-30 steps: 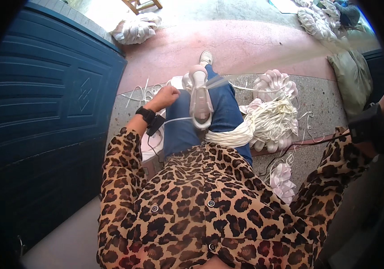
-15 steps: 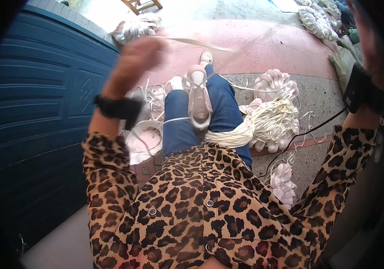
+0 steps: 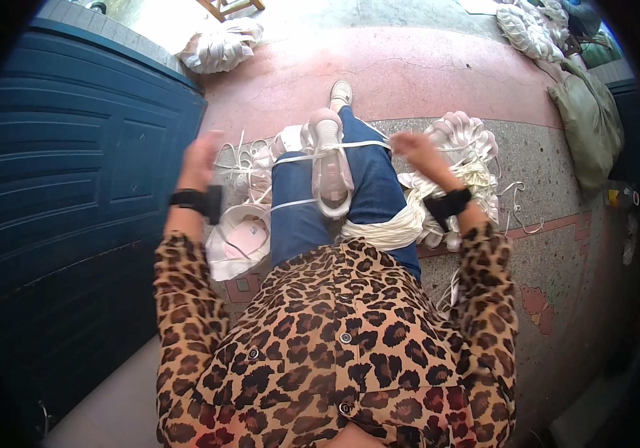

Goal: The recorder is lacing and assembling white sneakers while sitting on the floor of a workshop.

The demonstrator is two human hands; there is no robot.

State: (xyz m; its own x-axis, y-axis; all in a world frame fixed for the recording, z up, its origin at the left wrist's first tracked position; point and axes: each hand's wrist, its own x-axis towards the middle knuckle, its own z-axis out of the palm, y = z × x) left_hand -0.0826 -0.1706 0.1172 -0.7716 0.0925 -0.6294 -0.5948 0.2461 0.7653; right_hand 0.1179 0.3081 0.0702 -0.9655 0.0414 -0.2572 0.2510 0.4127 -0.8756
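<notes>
Blue door (image 3: 73, 194) close on the left, bent by the lens; red and speckled floor (image 3: 439, 75) ahead; pale bundle (image 3: 221, 46) lying by the door's far corner, well apart from the hands; more pale heaps (image 3: 529, 30) at top right; green sack (image 3: 588, 127) slumped at the right; seated with legs in blue jeans (image 3: 364, 179) stretched forward, one pale shoe (image 3: 330, 160) crossed over the other leg, a second shoe (image 3: 341, 93) further out on the floor; white strip (image 3: 350, 147) drawn taut across the near shoe, running from left to right, with another strip lower across the jeans; loose strips and pale soles (image 3: 249, 239) piled on the floor just left of the legs, under the left wrist; cream bundle of strips (image 3: 394, 228) pressed against the right thigh, with a heap of pale pieces (image 3: 463, 138) just beyond; leopard-print shirt (image 3: 335, 351) filling the lower view; left hand (image 3: 199, 160) raised beside the door, blurred, black band at the wrist, fingers partly curled, grip impossible to tell; right hand (image 3: 415, 149) out over the heap, black band at the wrist, fingers clenched on the right end of the taut strip, just beside the jeans.
</notes>
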